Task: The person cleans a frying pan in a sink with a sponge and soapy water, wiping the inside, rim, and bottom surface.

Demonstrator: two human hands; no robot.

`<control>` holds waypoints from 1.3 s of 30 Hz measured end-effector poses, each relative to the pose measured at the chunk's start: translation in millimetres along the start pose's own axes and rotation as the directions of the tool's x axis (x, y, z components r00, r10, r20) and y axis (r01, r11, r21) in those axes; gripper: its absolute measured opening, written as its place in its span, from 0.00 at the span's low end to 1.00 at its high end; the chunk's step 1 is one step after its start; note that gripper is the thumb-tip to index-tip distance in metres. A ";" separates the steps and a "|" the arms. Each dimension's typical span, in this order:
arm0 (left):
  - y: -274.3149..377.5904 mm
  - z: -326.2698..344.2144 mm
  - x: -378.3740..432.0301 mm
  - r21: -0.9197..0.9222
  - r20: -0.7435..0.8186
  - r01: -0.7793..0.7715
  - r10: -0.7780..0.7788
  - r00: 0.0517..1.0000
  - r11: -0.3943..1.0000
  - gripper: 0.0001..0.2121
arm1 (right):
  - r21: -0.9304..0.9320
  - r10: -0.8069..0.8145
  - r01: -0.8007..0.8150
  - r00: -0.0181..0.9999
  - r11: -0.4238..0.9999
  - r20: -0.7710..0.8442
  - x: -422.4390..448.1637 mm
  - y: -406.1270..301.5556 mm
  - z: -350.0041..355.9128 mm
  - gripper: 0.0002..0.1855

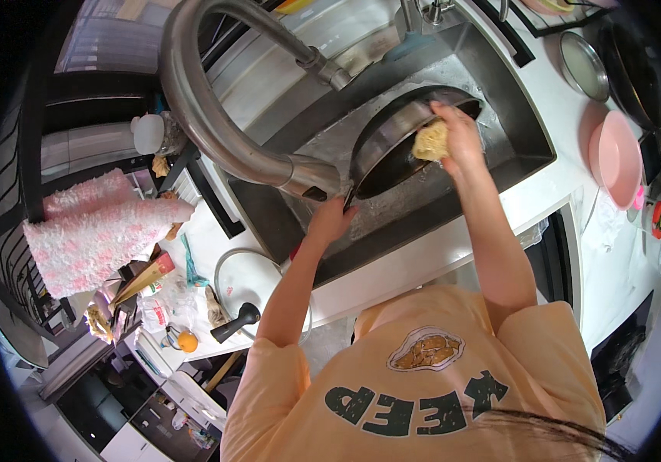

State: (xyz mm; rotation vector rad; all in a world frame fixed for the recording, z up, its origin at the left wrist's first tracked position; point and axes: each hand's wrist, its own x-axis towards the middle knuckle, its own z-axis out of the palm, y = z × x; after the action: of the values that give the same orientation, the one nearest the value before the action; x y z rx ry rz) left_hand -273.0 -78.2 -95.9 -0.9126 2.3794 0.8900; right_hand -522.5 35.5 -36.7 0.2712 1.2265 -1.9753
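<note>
A dark frying pan (391, 136) is tilted on its side inside the stainless steel sink (515, 118). My left hand (329, 222) grips the pan by its handle, which is mostly covered by my fingers. In my right hand (463, 141) is a yellow sponge (431, 141), held at the pan's upper rim, over its inner side. Wet suds cover parts of the sink floor. A large curved faucet (189, 98) arches over the sink's left side, its spout end (339, 78) above the pan.
Left of the sink, a glass lid (249, 271) with a black knob (238, 323) lies on the counter, near plastic bags (163, 303) and a pink-white towel (105, 231). At right stand a pink bowl (616, 159), a metal bowl (583, 66) and a dark pan (630, 75).
</note>
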 end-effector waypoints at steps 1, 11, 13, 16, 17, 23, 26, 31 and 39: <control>-1.4 1.9 -11.0 0.008 0.003 -0.002 0.002 1.000 1.000 0.15 | 0.012 0.001 -0.001 1.000 1.000 0.015 4.3 9.3 6.6 0.07; 9.1 14.1 -61.8 -0.413 0.064 0.190 -0.180 0.982 0.891 0.13 | -0.260 0.073 -0.077 0.997 0.963 -0.024 25.7 157.3 70.2 0.26; 15.2 9.5 -70.8 -0.526 0.184 0.337 -0.282 0.941 0.781 0.13 | -0.603 0.019 0.047 0.995 0.797 0.103 12.3 174.1 77.2 0.30; 17.4 7.7 -80.7 -0.647 0.286 0.370 -0.237 0.928 0.667 0.12 | -0.676 -0.256 0.482 0.874 0.558 0.412 -2.7 182.2 72.0 0.32; 19.7 5.8 -82.8 -0.639 0.286 0.347 -0.206 0.936 0.686 0.11 | -0.677 -0.257 0.480 0.875 0.558 0.410 -1.7 180.0 67.0 0.32; 24.6 5.6 -87.6 -0.682 0.272 0.292 -0.138 0.952 0.671 0.08 | -0.644 -0.181 0.765 0.635 0.014 0.751 12.5 159.5 11.4 0.27; 23.8 -3.1 -86.2 -0.680 0.322 0.314 -0.115 0.940 0.663 0.08 | -0.728 0.003 0.654 0.744 -0.204 0.668 6.3 145.3 -1.0 0.28; 13.6 -16.7 -56.1 -0.624 0.409 0.335 -0.070 0.910 0.706 0.08 | -0.815 0.099 0.548 0.836 -0.191 0.539 20.7 139.5 -16.0 0.29; 12.0 -26.5 -34.3 -0.664 0.622 0.531 -0.004 0.783 0.527 0.09 | -0.797 0.396 0.603 0.723 0.036 0.566 32.3 135.7 23.4 0.18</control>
State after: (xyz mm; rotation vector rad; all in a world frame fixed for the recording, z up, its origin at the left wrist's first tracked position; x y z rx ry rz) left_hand -262.3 -75.2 -52.4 -1.0986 1.1665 1.8820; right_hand -443.2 -31.5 -132.7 -1.3103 1.7576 -0.5548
